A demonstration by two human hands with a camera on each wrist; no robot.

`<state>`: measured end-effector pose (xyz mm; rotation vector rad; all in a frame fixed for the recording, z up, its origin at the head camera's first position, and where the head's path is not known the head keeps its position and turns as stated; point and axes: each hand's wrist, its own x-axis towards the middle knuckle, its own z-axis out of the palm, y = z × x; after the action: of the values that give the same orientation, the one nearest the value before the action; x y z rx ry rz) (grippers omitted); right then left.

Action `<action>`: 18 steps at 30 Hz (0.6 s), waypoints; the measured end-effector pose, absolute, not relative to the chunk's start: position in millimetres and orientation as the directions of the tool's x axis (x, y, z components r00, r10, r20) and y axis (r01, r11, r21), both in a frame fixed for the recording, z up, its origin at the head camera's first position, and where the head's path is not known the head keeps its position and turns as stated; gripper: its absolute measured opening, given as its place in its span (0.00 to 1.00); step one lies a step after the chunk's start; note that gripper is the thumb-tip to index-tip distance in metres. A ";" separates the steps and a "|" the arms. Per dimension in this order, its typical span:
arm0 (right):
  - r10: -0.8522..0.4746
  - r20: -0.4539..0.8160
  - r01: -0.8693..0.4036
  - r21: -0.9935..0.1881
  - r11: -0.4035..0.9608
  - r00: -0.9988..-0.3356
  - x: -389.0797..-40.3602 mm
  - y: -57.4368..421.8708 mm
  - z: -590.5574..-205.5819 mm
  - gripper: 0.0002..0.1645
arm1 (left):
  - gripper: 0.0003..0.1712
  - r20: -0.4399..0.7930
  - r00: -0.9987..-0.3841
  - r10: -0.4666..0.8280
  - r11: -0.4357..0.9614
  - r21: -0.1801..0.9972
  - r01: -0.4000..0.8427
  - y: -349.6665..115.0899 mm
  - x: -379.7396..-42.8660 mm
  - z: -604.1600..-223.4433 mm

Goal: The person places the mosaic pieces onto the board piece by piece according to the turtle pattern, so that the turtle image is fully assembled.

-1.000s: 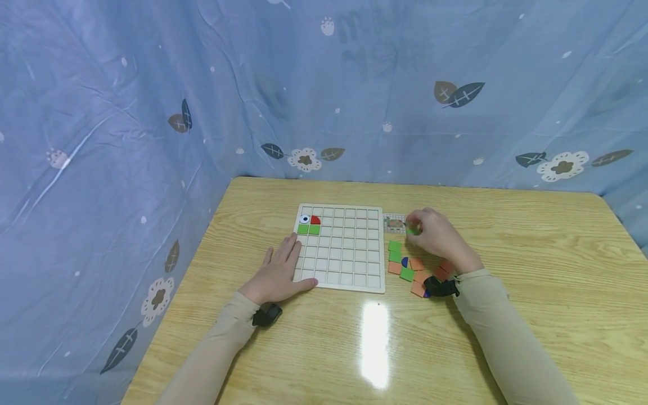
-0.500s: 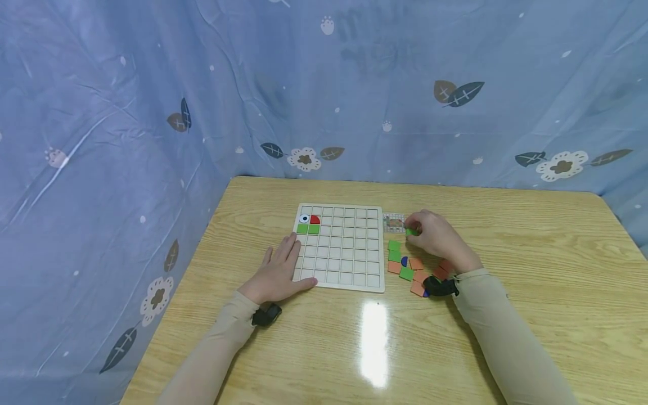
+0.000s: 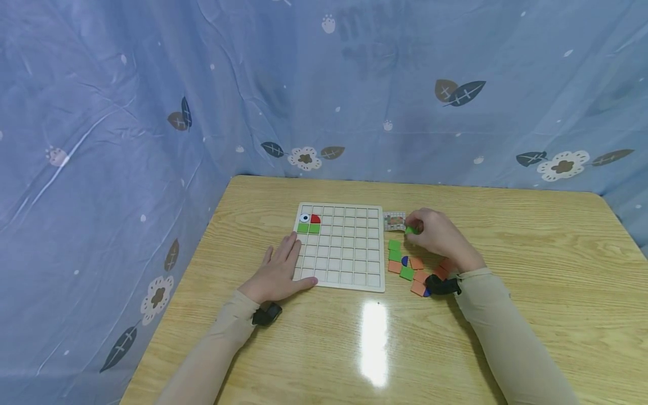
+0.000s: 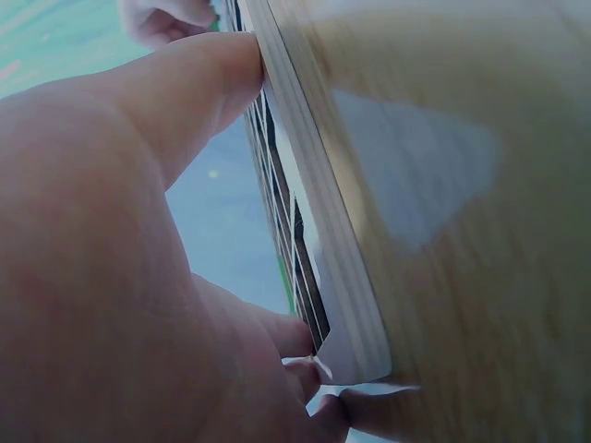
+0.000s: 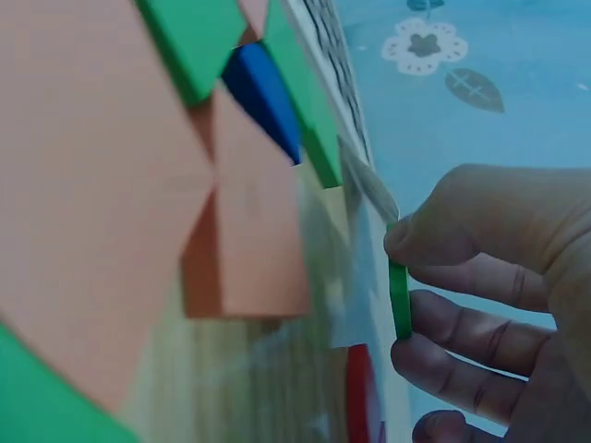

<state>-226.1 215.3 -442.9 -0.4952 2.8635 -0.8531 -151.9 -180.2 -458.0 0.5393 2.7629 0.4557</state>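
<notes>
My left hand (image 3: 275, 274) lies spread at the left front corner of a white gridded board (image 3: 349, 287), thumb on its front edge and fingers along its left side. In the left wrist view the thumb (image 4: 217, 78) touches the board's rim. On the board sit an eye tile (image 3: 305, 218), a red rounded tile (image 3: 316, 219) and two green square tiles (image 3: 308, 228). Right of the board, my right hand (image 3: 437, 236) pinches a green tile (image 5: 399, 300) between thumb and fingers. A small printed pattern card (image 3: 394, 221) reaches the fingertips, its right end bent up.
Below the right hand lie several loose tiles: green squares (image 3: 394, 250), orange squares (image 3: 417, 263) and a blue rounded one (image 3: 404, 261). Some lie under the right wrist strap (image 3: 441, 285). A blue patterned curtain (image 3: 385, 84) hangs behind and left of the wooden table (image 3: 547, 264).
The right hand has moved very little, with the green tile still pinched. The card beside it has risen slightly and its lower edge now curves. The left hand stays in place.
</notes>
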 end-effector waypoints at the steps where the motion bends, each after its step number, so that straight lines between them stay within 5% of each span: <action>1: -0.341 -0.017 -0.276 -0.550 0.788 -0.940 -226.2 215.4 -442.0 0.15 | 0.63 -0.218 -0.888 0.404 0.880 0.357 0.313 -180.1 -152.0 -458.0; 18: -0.359 -0.017 -0.290 -0.555 0.780 -0.933 -222.5 216.4 -427.0 0.17 | 0.63 -0.226 -0.891 0.394 0.887 0.347 0.305 -180.2 -153.7 -459.3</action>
<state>-222.5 216.4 -427.0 -0.5210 2.8477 -0.8579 -153.7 -180.2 -459.3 0.5239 2.7639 0.4395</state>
